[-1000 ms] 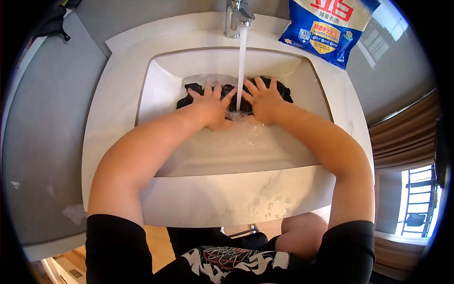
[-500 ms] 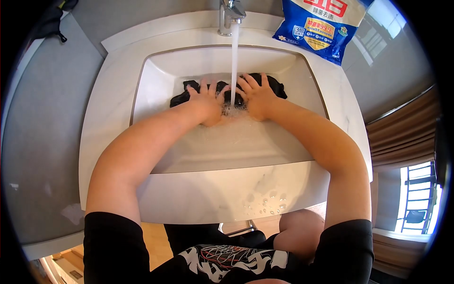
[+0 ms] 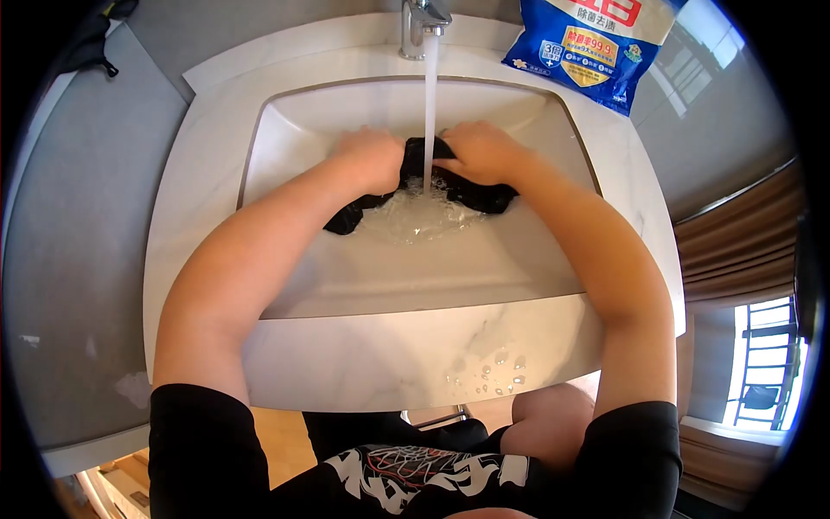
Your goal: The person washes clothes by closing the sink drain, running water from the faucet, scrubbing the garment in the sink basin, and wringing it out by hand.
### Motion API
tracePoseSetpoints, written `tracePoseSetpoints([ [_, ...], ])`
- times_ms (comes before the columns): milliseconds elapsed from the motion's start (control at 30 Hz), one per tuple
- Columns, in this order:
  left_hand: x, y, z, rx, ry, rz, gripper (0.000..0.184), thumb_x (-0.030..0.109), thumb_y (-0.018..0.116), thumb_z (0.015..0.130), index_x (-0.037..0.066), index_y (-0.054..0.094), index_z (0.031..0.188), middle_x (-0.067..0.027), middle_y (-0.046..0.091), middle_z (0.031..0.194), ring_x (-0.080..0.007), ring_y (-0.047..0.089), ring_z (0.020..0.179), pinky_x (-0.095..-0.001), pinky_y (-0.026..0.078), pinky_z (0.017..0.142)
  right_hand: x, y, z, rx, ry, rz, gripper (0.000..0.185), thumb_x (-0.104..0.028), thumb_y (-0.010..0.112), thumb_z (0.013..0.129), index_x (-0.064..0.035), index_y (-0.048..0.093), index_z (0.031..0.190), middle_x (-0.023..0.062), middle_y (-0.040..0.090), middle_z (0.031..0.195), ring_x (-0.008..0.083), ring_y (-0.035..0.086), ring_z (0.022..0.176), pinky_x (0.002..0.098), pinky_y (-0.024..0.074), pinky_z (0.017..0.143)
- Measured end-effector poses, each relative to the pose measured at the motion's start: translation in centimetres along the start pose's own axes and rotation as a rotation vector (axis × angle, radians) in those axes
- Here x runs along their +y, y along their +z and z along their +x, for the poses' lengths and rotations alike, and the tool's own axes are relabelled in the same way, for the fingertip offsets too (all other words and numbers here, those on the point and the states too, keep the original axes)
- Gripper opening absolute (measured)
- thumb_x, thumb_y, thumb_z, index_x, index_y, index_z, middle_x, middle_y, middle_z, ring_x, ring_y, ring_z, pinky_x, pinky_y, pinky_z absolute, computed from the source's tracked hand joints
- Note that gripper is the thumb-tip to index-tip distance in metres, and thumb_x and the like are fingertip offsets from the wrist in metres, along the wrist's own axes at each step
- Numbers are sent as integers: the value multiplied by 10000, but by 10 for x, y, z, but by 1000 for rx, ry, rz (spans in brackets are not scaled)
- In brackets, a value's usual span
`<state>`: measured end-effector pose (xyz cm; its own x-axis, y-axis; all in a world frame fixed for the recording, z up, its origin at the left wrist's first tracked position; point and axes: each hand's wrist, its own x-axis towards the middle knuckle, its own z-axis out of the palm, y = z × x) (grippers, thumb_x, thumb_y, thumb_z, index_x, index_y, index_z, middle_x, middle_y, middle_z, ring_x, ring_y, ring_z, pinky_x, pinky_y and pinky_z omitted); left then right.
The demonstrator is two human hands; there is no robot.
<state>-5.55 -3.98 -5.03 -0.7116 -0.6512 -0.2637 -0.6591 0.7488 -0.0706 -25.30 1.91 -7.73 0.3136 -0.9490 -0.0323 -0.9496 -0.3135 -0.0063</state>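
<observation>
A wet black cloth (image 3: pixel 481 195), its exact kind unclear, is bunched in the white sink basin (image 3: pixel 415 275). My left hand (image 3: pixel 373 159) is closed on its left part, fingers curled with the knuckles up. On the other side, my right hand (image 3: pixel 481 150) grips the cloth, its thumb pointing inward near the water stream (image 3: pixel 430 104). Between the hands a stretch of the cloth lies raised, and loose ends hang toward the front on both sides. Water from the chrome faucet (image 3: pixel 424 24) falls onto it and splashes.
A blue and white detergent bag (image 3: pixel 581 56) stands on the right back corner of the marble-look countertop (image 3: pixel 203 186). Water drops (image 3: pixel 497 372) dot the counter's front face. A grey wall panel (image 3: pixel 86 251) is on the left, and a brown curtain (image 3: pixel 739 233) hangs at right.
Both hands went from lying spread and flat on the cloth to closing on it. They moved slightly back, and the cloth's ends shifted toward the front.
</observation>
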Motion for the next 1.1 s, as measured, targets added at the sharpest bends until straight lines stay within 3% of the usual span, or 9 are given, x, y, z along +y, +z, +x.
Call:
tracePoseSetpoints([
  [233,-16,10,3,174,-59,-23,396,104,566,845,64,592,1238,-157,603,1262,-386,621,1096,-480,529,882,25,-3,-6,85,215,205,518,-523,473,972,-68,683,1103,212,678,1051,406,609,1045,496,473,904],
  [367,-18,6,7,284,-58,-149,391,63,536,856,54,573,1245,-177,604,1247,-404,620,1077,-472,538,868,13,-6,-5,155,395,151,355,-353,559,950,-71,665,1137,203,669,1098,387,608,1068,471,478,921],
  [500,-19,10,20,179,71,-231,408,204,611,876,83,566,1263,-188,591,1266,-403,577,1158,-522,507,922,-16,-9,-6,-41,210,93,443,-405,589,922,-119,616,1260,196,645,1180,412,576,1126,494,463,954],
  [700,7,23,-21,-42,-3,47,1033,635,736,732,266,244,1562,-221,232,1584,-451,251,1432,-626,366,1048,-54,3,-21,-249,165,-251,581,-501,575,918,-311,455,1454,98,322,1548,394,341,1373,605,392,997],
  [733,12,17,-19,-210,-23,61,1137,661,711,751,268,56,1592,-194,31,1637,-455,123,1476,-694,327,1033,-52,8,-19,-254,155,-278,602,-502,602,901,-310,453,1452,95,326,1541,387,350,1366,586,406,983],
  [833,10,31,-12,-181,10,100,1178,675,700,751,189,37,1594,-211,81,1625,-458,143,1467,-696,313,1040,-48,16,-15,-232,146,-296,610,-482,645,874,-299,468,1428,89,388,1493,360,411,1318,533,439,951],
  [967,4,36,3,-71,48,-130,891,443,769,778,42,331,1442,-262,465,1402,-405,548,1201,-512,495,927,-39,23,2,-178,166,-164,536,-403,670,863,-253,515,1354,91,524,1361,315,520,1210,481,471,914],
  [1000,3,38,10,20,14,-204,580,311,763,774,56,497,1222,-181,649,1156,-350,645,1049,-434,531,865,-37,23,3,-146,150,-109,543,-393,691,845,-235,520,1336,96,548,1323,315,533,1190,474,475,910],
  [1100,-11,41,21,94,148,-280,458,242,733,777,31,554,1142,-186,687,1017,-349,655,1013,-441,531,851,-31,18,0,-84,158,53,595,-375,755,780,-186,529,1296,112,601,1242,318,554,1157,463,482,905],
])
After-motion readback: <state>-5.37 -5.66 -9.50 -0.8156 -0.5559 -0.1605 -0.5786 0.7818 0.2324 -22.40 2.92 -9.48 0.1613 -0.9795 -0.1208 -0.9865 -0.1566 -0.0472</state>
